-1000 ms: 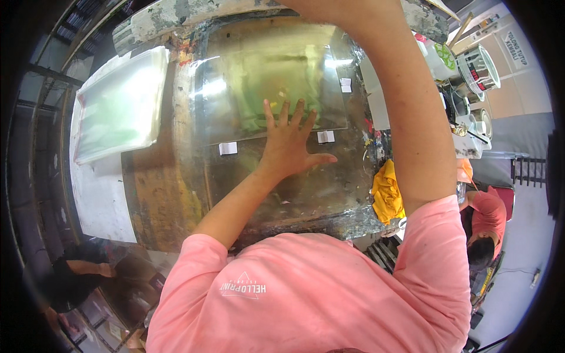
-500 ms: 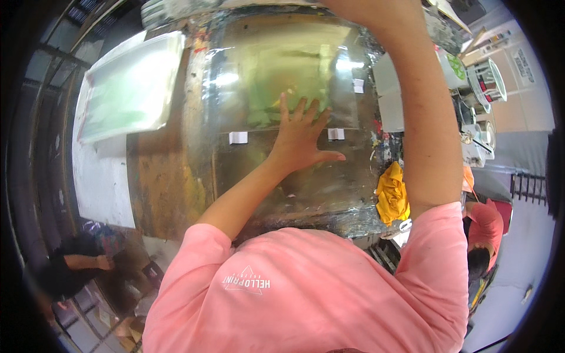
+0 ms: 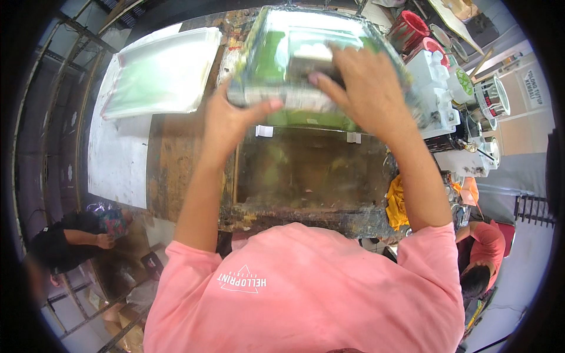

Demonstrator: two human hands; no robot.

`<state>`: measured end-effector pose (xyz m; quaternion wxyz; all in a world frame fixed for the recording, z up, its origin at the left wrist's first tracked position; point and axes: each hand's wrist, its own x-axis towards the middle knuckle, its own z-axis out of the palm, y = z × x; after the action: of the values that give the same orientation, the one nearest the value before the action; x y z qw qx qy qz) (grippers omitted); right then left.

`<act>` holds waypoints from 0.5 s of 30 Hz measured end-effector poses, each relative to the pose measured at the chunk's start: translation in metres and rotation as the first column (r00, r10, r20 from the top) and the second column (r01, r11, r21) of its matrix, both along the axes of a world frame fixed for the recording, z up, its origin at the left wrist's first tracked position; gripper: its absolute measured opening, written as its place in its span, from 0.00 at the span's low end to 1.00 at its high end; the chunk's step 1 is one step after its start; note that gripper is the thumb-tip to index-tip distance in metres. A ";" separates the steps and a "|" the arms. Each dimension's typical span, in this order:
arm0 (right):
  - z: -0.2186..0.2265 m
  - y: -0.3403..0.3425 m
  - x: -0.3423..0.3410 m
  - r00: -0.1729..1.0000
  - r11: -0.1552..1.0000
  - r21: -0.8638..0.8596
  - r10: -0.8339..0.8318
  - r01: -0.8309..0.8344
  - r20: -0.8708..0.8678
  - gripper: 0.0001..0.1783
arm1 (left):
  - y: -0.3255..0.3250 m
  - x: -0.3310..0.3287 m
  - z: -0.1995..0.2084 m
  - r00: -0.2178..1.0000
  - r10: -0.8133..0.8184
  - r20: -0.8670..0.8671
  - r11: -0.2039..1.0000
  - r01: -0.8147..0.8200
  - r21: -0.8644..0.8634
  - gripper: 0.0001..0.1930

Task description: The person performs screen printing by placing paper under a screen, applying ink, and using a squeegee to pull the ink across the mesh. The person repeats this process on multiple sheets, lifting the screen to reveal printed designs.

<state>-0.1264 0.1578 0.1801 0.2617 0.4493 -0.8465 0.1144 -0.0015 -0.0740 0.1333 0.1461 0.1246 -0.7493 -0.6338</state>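
A screen printing frame [image 3: 268,96] with green mesh lies or hovers just over the far half of the work table; its exact height is hard to tell. My left hand [image 3: 231,122] grips its near left corner, thumb along the near bar, the other fingers partly hidden. Over the mesh, my right hand [image 3: 372,88] is closed on a squeegee [image 3: 312,62] with a pale, blocky handle, blurred by motion. A green-tinted clear sheet [image 3: 315,119] shows below the near bar. Two small white tabs, a left one [image 3: 264,131] and a right one [image 3: 353,137], sit along its near edge.
Left of the frame, a stack of clear plastic sheets [image 3: 162,73] rests on a white board [image 3: 118,159]. A yellow cloth [image 3: 397,203] lies at the table's right edge. White containers [image 3: 432,88] and paint tubs [image 3: 409,29] crowd the right side. Two other people are nearby.
The screen frame now covers the sheet that my left hand was pressing flat. My left hand has moved to the frame's corner; my right hand has come into view with the squeegee.
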 end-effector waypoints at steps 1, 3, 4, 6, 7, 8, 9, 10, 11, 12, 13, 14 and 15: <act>-0.013 0.009 0.001 0.981 0.993 0.114 0.013 -0.036 0.195 0.23 | 0.003 0.007 -0.024 0.997 0.024 0.076 0.994 -0.015 -0.109 0.47; -0.041 0.019 0.005 0.939 0.980 0.161 0.057 -0.118 0.338 0.20 | 0.008 0.022 -0.063 0.991 0.073 0.111 0.986 -0.055 -0.158 0.51; -0.054 0.022 0.010 0.909 0.983 0.143 0.045 -0.114 0.415 0.20 | 0.009 0.025 -0.078 0.986 0.115 0.124 0.919 -0.059 -0.389 0.51; -0.075 0.023 0.023 0.826 0.987 0.102 0.044 -0.122 0.562 0.19 | 0.007 0.033 -0.104 0.968 0.227 0.111 0.631 -0.059 -0.774 0.50; -0.084 0.023 0.029 0.817 0.989 0.113 0.015 -0.098 0.576 0.19 | 0.003 0.034 -0.123 0.970 0.236 0.055 0.583 -0.096 -0.807 0.54; -0.094 0.025 0.036 0.806 0.990 0.124 -0.024 -0.062 0.592 0.19 | 0.005 0.032 -0.126 0.971 0.230 0.072 0.581 -0.078 -0.810 0.53; -0.102 0.024 0.040 0.791 0.990 0.135 -0.055 -0.035 0.609 0.19 | 0.006 0.032 -0.127 0.969 0.231 0.091 0.576 -0.061 -0.815 0.52; -0.110 0.023 0.044 0.828 0.989 0.148 -0.066 -0.020 0.556 0.19 | 0.007 0.031 -0.128 0.966 0.233 0.110 0.572 -0.044 -0.819 0.52; -0.119 0.022 0.048 0.859 0.987 0.161 -0.073 -0.011 0.507 0.19 | 0.007 0.032 -0.128 0.967 0.231 0.107 0.581 -0.049 -0.812 0.51; -0.125 0.021 0.050 0.887 0.985 0.174 -0.078 -0.002 0.456 0.19 | 0.007 0.033 -0.128 0.967 0.230 0.104 0.591 -0.054 -0.805 0.51; -0.128 0.021 0.051 0.909 0.987 0.161 -0.054 -0.015 0.412 0.19 | 0.006 0.034 -0.127 0.968 0.230 0.101 0.601 -0.059 -0.797 0.51; -0.132 0.020 0.047 0.920 0.990 0.138 -0.035 -0.021 0.391 0.19 | 0.005 0.035 -0.129 0.969 0.224 0.101 0.607 -0.058 -0.793 0.51; -0.137 0.018 0.039 0.929 0.993 0.116 -0.016 -0.029 0.369 0.19 | 0.004 0.036 -0.130 0.970 0.220 0.101 0.613 -0.057 -0.788 0.51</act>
<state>-0.0872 0.1754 0.0436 0.0704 0.4374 -0.8844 0.1470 0.0347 -0.0701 0.0032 0.1633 0.1657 -0.9476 -0.2189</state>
